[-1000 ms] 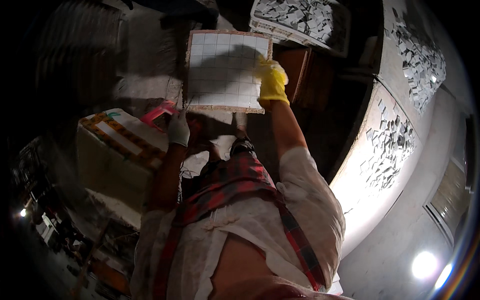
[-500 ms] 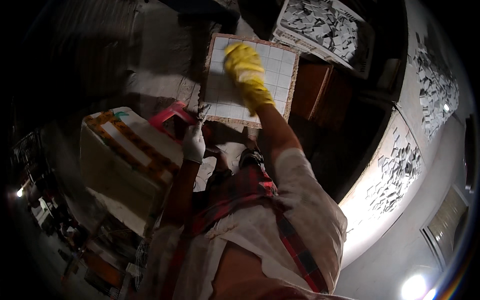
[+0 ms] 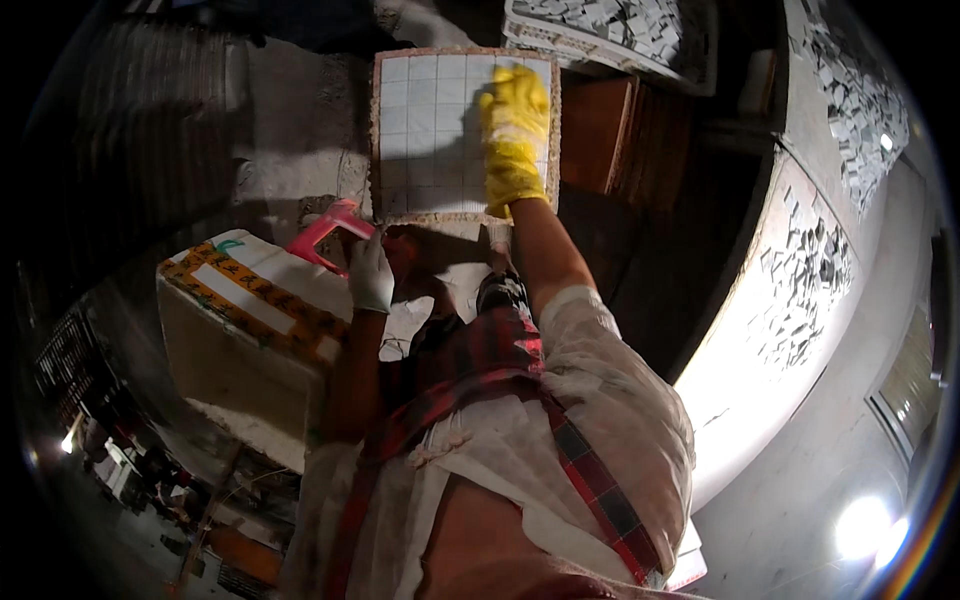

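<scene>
A square board (image 3: 375, 140) with a rough, crumbly edge lies in front of me, covered by a grid of pale square tiles (image 3: 410, 122). My right hand (image 3: 515, 135), in a yellow rubber glove, rests palm down on the tiles at the right side, fingers stretched out. Nothing shows under it, though the palm side is hidden. At the board's near left corner is my left hand (image 3: 371, 275) in a whitish glove. Its fingers are bent toward the corner and seem to hold the edge; the fingertips are dim. Beside that hand is a red plastic frame-like piece (image 3: 318, 238).
A white foam box (image 3: 240, 370) with orange tape stands at my left. Beyond the board to the right is a white crate (image 3: 560, 40) full of small pale pieces. Brown boards (image 3: 598, 135) are stacked right of the tiled board. More pieces (image 3: 800, 280) lie on a pale surface farther right.
My right hand has moved from the left-middle of the tiles to their right side. My left hand stays by the near left corner. The whole view has shifted and turned slightly.
</scene>
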